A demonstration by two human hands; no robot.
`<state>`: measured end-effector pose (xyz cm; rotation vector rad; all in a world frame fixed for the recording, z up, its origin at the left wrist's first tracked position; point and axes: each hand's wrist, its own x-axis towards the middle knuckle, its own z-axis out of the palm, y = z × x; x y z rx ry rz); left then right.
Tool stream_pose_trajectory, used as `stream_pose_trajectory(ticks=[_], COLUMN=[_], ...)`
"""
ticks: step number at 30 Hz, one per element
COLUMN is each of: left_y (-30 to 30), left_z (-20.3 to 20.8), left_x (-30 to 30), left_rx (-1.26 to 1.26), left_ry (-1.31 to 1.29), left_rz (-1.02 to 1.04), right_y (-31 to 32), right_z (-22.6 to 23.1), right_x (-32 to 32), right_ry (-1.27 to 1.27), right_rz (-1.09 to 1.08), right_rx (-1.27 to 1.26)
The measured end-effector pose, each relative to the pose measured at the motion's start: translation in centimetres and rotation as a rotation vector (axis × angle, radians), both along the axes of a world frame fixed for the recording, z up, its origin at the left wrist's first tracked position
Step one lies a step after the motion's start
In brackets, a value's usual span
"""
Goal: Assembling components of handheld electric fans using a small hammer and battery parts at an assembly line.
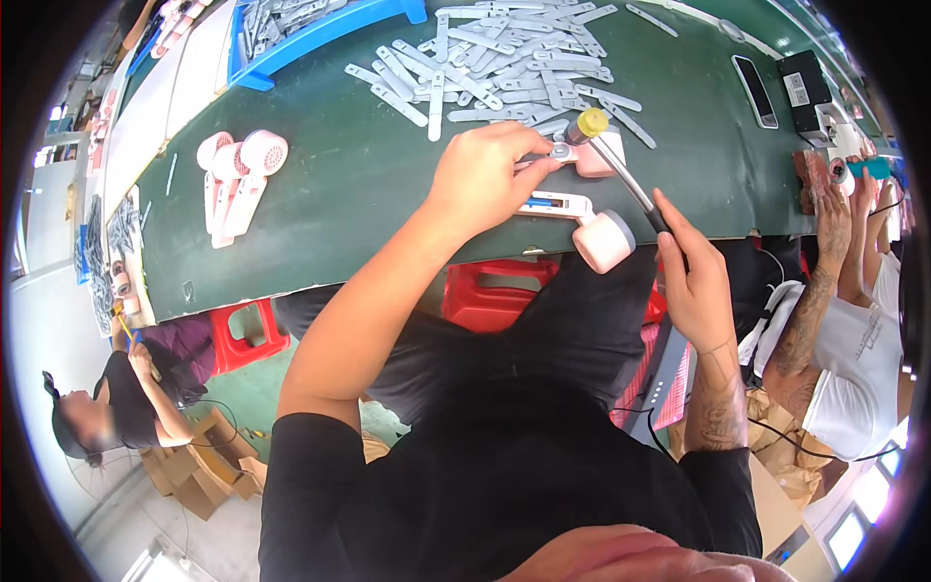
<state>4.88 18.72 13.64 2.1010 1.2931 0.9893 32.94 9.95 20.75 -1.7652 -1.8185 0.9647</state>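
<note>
My right hand (696, 272) is wrapped round the dark grip of a small mallet (626, 173) with a metal shaft and a yellow striking head. The mallet head is over the joint of a pink handheld fan (596, 163). My left hand (490, 175) pinches that fan by its handle, which lies on the table, mostly hidden under my fingers. Closer to me lies a second pink fan (603, 242), its head at the table edge. The handle of this one is uncovered, showing something blue inside.
A heap of grey handle covers (504, 58) spreads over the green table (330, 175). Several finished-looking pink fans (238, 175) lie left. A blue tray (325, 34) sits beyond; a phone (754, 92) and black box (807, 92) stand right. Co-workers (839, 320) sit on both sides.
</note>
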Motion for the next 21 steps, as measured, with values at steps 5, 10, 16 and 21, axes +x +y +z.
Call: stream_pose_trajectory(ticks=[5, 10, 16, 21], left_y=[-0.1, 0.0, -0.1, -0.2], left_z=[-0.2, 0.0, -0.1, 0.1], left_x=[0.0, 0.2, 0.3, -0.1], left_rx=[-0.018, 0.008, -0.005, -0.033], left_ry=[-0.019, 0.006, -0.018, 0.006], left_rz=[0.016, 0.011, 0.028, 0.035], right_y=[-0.3, 0.2, 0.4, 0.8], right_z=[-0.4, -1.3, -1.8, -1.3], right_x=[0.2, 0.4, 0.2, -0.1], right_ry=[-0.009, -0.098, -0.126, -0.023], right_rz=[0.028, 0.125, 0.154, 0.015], right_rx=[0.151, 0.197, 0.344, 0.138])
